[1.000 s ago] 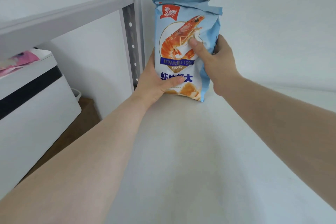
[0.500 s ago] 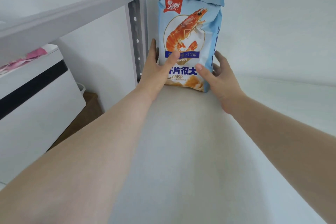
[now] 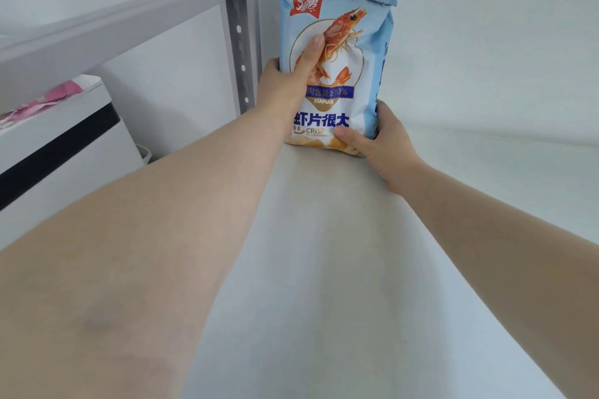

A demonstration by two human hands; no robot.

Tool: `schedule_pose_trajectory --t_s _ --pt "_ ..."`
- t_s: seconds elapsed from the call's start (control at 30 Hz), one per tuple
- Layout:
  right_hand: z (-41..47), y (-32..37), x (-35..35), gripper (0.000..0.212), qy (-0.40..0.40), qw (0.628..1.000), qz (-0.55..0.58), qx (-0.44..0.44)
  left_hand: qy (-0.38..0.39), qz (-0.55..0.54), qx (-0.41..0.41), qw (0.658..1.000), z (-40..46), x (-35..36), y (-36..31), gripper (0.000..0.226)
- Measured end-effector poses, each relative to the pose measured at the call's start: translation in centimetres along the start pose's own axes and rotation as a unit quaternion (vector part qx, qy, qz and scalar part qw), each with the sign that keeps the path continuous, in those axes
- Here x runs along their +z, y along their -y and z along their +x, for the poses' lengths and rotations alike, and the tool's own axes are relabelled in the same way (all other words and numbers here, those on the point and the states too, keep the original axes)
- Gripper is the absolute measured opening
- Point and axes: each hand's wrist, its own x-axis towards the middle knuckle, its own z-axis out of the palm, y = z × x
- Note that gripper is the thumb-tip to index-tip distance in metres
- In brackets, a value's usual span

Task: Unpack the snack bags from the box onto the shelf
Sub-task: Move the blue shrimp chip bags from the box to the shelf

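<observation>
Shelf edges: the snack bag [image 3: 337,74] stands upright at the back left corner of my shelf [image 3: 324,269], just beside the grey upright post [image 3: 238,29], near the wall behind.
Open room: bare white shelf board runs toward me between my forearms, and more lies off to the right of the bag.
Left hand [image 3: 285,87]: my thumb lies across the printed shrimp, my other fingers are hidden behind the bag's left edge; I grip it.
Right hand [image 3: 382,142]: thumb on the front bottom corner, fingers wrapped round the right edge, holding the bag's base.
Containers: a white bin [image 3: 61,152] with a black band sits beyond the shelf on the left, something pink [image 3: 48,100] on top.
Change: half a second ago my hands only flanked the bag's base; now the left has climbed to mid-height and both clasp it.
</observation>
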Motion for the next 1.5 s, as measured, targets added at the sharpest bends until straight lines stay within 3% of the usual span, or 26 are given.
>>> schedule_pose_trajectory --t_s 0.07,0.13,0.23,0.37,0.5,0.63,0.77,0.87,1.03,1.37,1.5 --pt "-0.2 0.3 0.0 0.106 0.002 1.000 0.001 0.012 0.003 -0.001 0.007 1.000 -0.3 -0.1 0.0 0.072" --pt "-0.7 0.8 -0.2 0.120 -0.001 1.000 0.007 0.029 0.001 0.012 0.012 1.000 -0.9 -0.5 0.4 0.091" --pt "-2.7 1.9 -0.9 0.111 -0.012 0.999 -0.017 0.045 -0.023 0.050 0.011 0.998 -2.9 -1.3 1.1 0.109" --pt "-6.6 3.1 -2.6 0.093 -0.046 0.995 -0.062 0.057 -0.045 0.088 0.028 0.995 -8.3 -2.5 2.1 0.094" --pt "-13.2 5.1 -4.6 0.080 -0.047 0.988 -0.131 0.072 -0.014 0.190 0.078 0.979 -16.4 -3.5 2.4 0.071" --pt "-21.9 7.7 -7.3 0.069 -0.006 0.953 -0.298 0.051 0.092 0.401 0.131 0.902 -25.0 -4.2 0.1 0.070" --pt "-31.5 10.7 -10.3 0.064 0.012 0.916 -0.398 0.055 0.180 0.509 0.168 0.825 -33.0 -4.6 -2.8 0.072" --pt "-39.3 13.1 -12.7 0.063 -0.004 0.899 -0.430 0.079 0.211 0.518 0.210 0.802 -39.3 -4.7 -5.2 0.070" --pt "-52.3 14.7 -14.9 0.066 -0.040 0.870 -0.452 0.191 0.298 0.518 0.259 0.759 -49.8 -3.9 -5.8 0.066" --pt "-72.2 13.8 -17.4 0.069 -0.047 0.822 -0.436 0.363 0.474 0.567 0.266 0.619 -65.8 -0.2 -1.7 0.071" --pt "-78.1 12.5 -21.3 0.072 -0.055 0.804 -0.433 0.403 0.505 0.571 0.275 0.585 -70.7 3.8 -0.7 0.075"
